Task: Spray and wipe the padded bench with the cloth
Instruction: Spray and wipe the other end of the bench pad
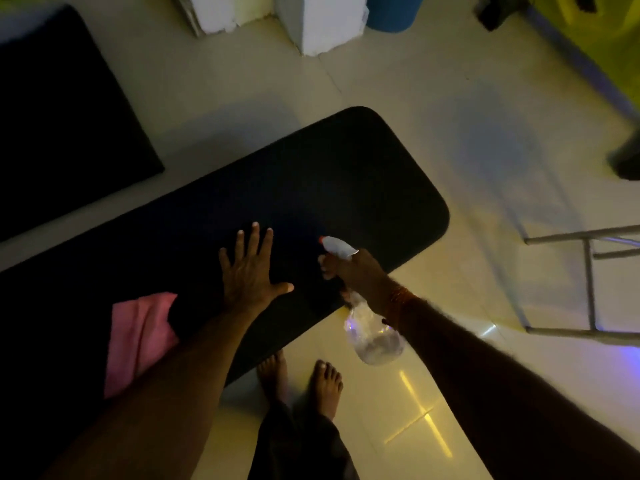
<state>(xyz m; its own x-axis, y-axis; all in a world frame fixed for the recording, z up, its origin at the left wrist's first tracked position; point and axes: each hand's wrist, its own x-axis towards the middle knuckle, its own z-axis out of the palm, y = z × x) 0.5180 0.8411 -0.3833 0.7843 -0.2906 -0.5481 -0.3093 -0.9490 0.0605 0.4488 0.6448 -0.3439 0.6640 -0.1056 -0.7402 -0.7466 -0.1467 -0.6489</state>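
Note:
The black padded bench (329, 181) runs diagonally from lower left to its rounded end at centre right. My left hand (249, 271) rests flat on the padding with fingers spread, holding nothing. My right hand (356, 275) grips a clear spray bottle (374, 336) with a white, red-tipped nozzle (337, 245) aimed over the bench top. The bottle's body hangs past the bench's near edge. A pink cloth (138, 337) lies on the bench at the lower left, partly under my left forearm.
A second black pad (59, 123) lies at the upper left. White blocks (322, 26) and a blue drum (391, 12) stand at the back. A metal frame (588, 282) sits on the tiled floor at right. My bare feet (301, 382) stand by the bench's near edge.

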